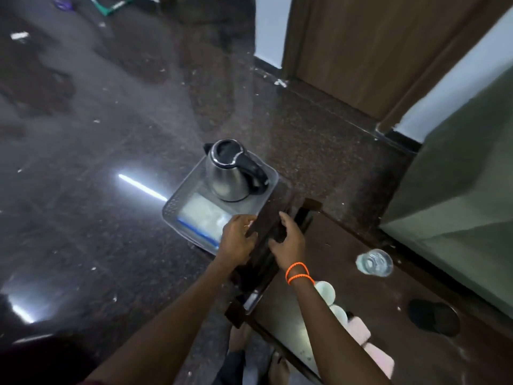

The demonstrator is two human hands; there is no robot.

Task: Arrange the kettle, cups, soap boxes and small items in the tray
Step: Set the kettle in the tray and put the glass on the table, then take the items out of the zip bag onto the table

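A steel kettle [231, 173] with a black lid and handle stands upright in a clear plastic tray [173, 204], at its far end. A white packet with a blue edge [202, 215] lies in the tray's near end. My left hand [238, 237] and my right hand [288, 240] both grip a dark brown flat board [268, 218], held tilted just in front of the tray. Two white cups [326, 291] and pink soap boxes [359, 330] sit on the brown table [361, 287] under my right forearm.
A clear glass [374, 262] and a black round object [433, 316] are on the table's right side. A green upholstered piece [458, 190] borders the table on the right. A wooden door [374, 51] is behind. The dark polished floor [97, 162] spreads to the left.
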